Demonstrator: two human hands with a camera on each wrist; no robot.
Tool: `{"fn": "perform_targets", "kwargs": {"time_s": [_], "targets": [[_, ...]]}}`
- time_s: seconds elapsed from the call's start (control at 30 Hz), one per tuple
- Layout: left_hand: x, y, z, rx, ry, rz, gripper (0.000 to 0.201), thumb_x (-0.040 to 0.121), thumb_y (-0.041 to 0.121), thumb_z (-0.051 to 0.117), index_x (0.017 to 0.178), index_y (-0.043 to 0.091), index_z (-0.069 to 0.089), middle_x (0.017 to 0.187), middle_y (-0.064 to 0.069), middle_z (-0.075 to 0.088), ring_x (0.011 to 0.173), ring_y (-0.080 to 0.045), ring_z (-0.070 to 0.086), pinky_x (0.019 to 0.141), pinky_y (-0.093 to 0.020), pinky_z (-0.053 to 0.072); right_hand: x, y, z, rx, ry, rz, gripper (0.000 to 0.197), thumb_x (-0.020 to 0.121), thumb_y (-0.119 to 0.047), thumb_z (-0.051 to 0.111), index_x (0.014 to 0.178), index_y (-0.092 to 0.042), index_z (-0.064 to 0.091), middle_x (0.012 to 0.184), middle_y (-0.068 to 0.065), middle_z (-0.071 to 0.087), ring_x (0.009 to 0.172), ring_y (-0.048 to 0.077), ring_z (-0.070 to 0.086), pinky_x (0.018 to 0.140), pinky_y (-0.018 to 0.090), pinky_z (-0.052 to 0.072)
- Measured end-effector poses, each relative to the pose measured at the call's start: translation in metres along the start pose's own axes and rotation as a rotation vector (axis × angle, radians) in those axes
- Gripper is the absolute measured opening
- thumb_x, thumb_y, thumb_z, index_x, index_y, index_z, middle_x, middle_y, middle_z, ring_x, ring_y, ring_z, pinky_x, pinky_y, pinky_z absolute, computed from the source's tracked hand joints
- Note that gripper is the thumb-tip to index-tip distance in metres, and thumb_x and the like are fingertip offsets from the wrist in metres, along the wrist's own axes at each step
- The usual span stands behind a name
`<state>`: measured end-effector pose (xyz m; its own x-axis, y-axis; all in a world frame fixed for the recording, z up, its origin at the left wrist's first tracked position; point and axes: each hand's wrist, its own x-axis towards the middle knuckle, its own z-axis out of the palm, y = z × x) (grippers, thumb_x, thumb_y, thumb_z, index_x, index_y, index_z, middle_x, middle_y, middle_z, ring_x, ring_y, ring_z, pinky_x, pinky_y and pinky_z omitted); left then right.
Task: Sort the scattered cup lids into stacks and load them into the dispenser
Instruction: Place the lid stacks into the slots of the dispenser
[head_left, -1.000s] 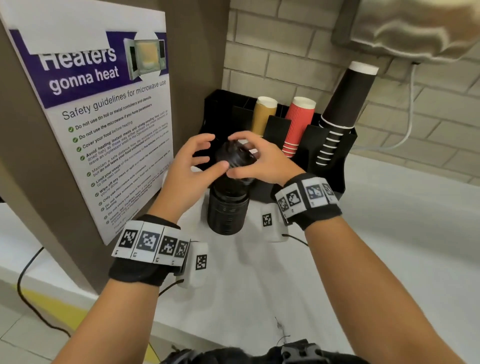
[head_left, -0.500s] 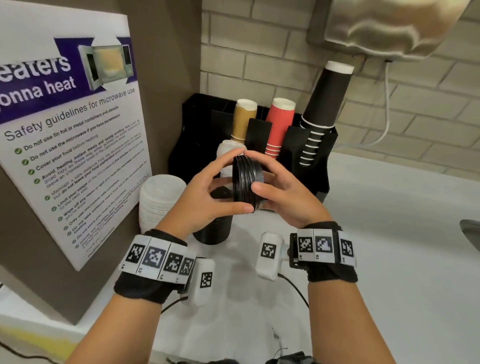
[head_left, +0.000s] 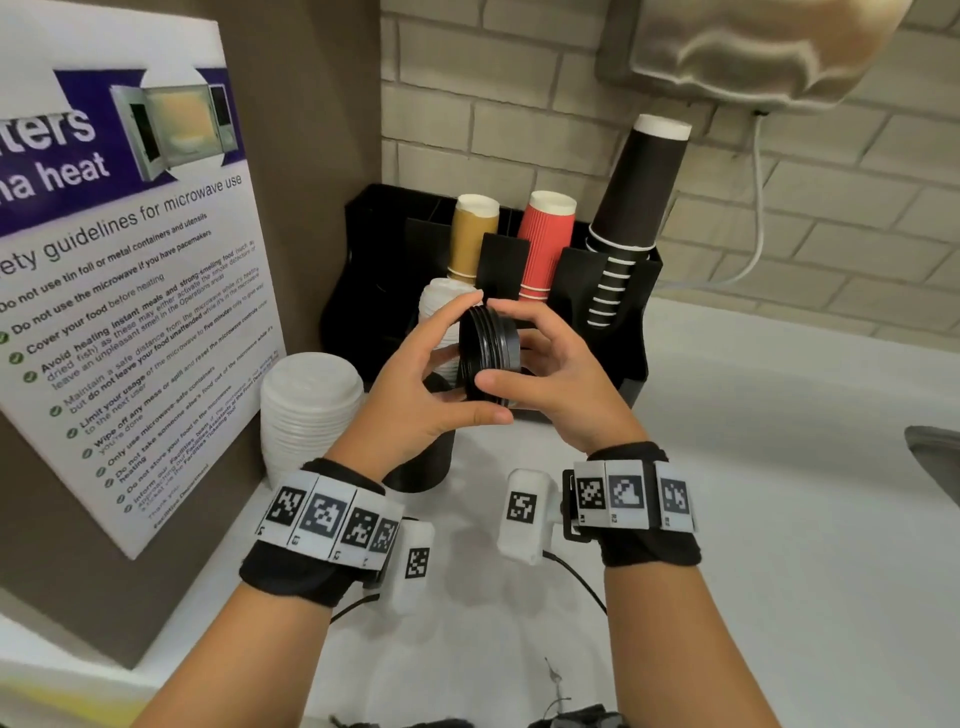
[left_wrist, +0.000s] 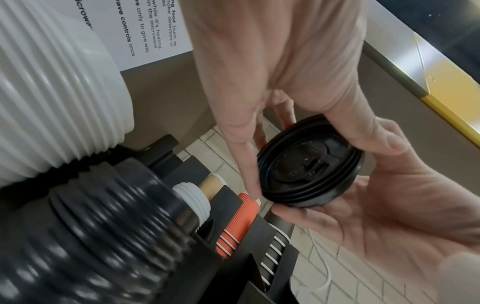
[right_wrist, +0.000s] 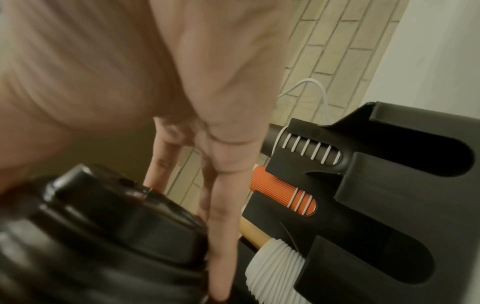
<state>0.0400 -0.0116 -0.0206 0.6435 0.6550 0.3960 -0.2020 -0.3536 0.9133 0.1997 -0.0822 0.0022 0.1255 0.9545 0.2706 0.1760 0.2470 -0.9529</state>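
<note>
While 1 s ago both hands sat atop the black stack (head_left: 421, 457) by the dispenser (head_left: 631, 322), left hand (head_left: 415, 400) & right hand (head_left: 556, 384) now hold a few black lids (head_left: 488, 358) on edge in front of it, fingers curled round the rim, prob. squared up for loading.

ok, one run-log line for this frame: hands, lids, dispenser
left hand: holds black lid stack | right hand: holds same stack, on edge | dispenser: stack not loaded | white lid stack: on counter
</note>
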Motion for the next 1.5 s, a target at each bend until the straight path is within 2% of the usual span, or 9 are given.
{"fn": "perform_targets", "kwargs": {"time_s": [0.13,0.27,0.33,0.47,0.57,0.87,1.2,1.37,1.5], "targets": [[0.004,0.0,-0.007,0.019,0.061,-0.032,0.095,0.06,0.035,0.083,0.137,0.055,0.032,0.152,0.017,0.03,0.139,-0.008,0.036,0.105,-0.035,0.043,0.022,0.0,-0.015,-0.032,0.129,-0.069,0.062,0.07,-0.015,0.082,0.125,-0.027,0.056,0.11,0.002,0.066,0.101,0.014,0.066,0.08,0.03,0.056],[0.002,0.001,-0.025,0.119,0.208,-0.036,0.06,0.074,0.039,0.073,0.125,0.053,0.045,0.133,0.021,0.047,0.12,-0.005,0.054,0.092,-0.019,0.049,0.063,0.005,-0.05,-0.306,0.368,-0.115,0.063,0.07,-0.022,0.084,0.125,-0.026,0.054,0.12,-0.002,0.063,0.111,0.012,0.061,0.093,0.02,0.049],[0.0,-0.001,-0.032,0.17,0.246,-0.034,0.045,0.083,0.026,0.072,0.122,0.04,0.055,0.127,0.015,0.054,0.112,-0.008,0.059,0.084,-0.013,0.051,0.079,0.016,-0.061,-0.464,0.317,-0.079,0.067,0.068,-0.02,0.085,0.126,-0.023,0.052,0.119,-0.002,0.061,0.11,0.014,0.059,0.086,0.01,0.048],[-0.002,-0.001,-0.038,0.207,0.276,-0.036,0.033,0.088,0.018,0.068,0.118,0.028,0.061,0.119,0.01,0.06,0.099,-0.004,0.063,0.074,-0.005,0.046,0.097,0.043,-0.065,-0.842,0.117,0.057,0.074,0.065,-0.018,0.085,0.127,-0.023,0.044,0.122,0.006,0.057,0.113,0.027,0.054,0.098,0.04,0.046],[-0.001,0.0,-0.04,0.208,0.288,-0.035,0.031,0.088,0.015,0.068,0.116,0.027,0.062,0.115,0.01,0.061,0.091,0.002,0.063,0.072,-0.004,0.045,0.099,0.058,-0.062,-1.131,0.036,0.164,0.076,0.063,-0.021,0.083,0.123,-0.021,0.037,0.118,0.009,0.056,0.112,0.033,0.049,0.098,0.048,0.04],[0.003,0.002,-0.035,0.229,0.287,-0.05,0.028,0.088,0.012,0.067,0.114,0.024,0.063,0.116,0.006,0.062,0.09,0.001,0.063,0.076,-0.005,0.045,0.103,0.088,-0.038,-1.725,-0.262,0.255,0.069,0.069,-0.038,0.078,0.123,-0.013,0.045,0.119,0.005,0.059,0.116,0.026,0.048,0.093,0.039,0.037],[-0.001,0.004,-0.036,0.233,0.304,-0.04,0.026,0.089,0.013,0.066,0.11,0.028,0.063,0.114,0.006,0.062,0.087,0.003,0.062,0.074,-0.005,0.045,0.108,0.07,-0.03,-1.601,-0.558,0.594,0.057,0.079,-0.036,0.074,0.126,-0.012,0.055,0.121,0.006,0.061,0.113,0.025,0.056,0.1,0.041,0.04],[-0.005,0.005,-0.046,0.232,0.365,-0.034,0.025,0.089,0.015,0.067,0.107,0.033,0.064,0.111,0.012,0.063,0.089,-0.001,0.062,0.083,-0.019,0.049,0.096,0.043,-0.024,-1.065,0.02,0.079,0.028,0.089,-0.005,0.052,0.116,-0.003,0.061,0.114,0.016,0.06,0.104,0.03,0.058,0.092,0.039,0.048],[-0.008,0.005,-0.053,0.21,0.377,-0.036,0.024,0.09,0.014,0.066,0.106,0.033,0.065,0.105,0.011,0.064,0.09,-0.011,0.063,0.084,-0.026,0.049,0.075,0.028,0.019,-0.731,-0.279,-0.029,0.047,0.082,-0.028,0.073,0.124,-0.014,0.058,0.119,0.004,0.058,0.108,0.013,0.052,0.091,0.022,0.041]]}}
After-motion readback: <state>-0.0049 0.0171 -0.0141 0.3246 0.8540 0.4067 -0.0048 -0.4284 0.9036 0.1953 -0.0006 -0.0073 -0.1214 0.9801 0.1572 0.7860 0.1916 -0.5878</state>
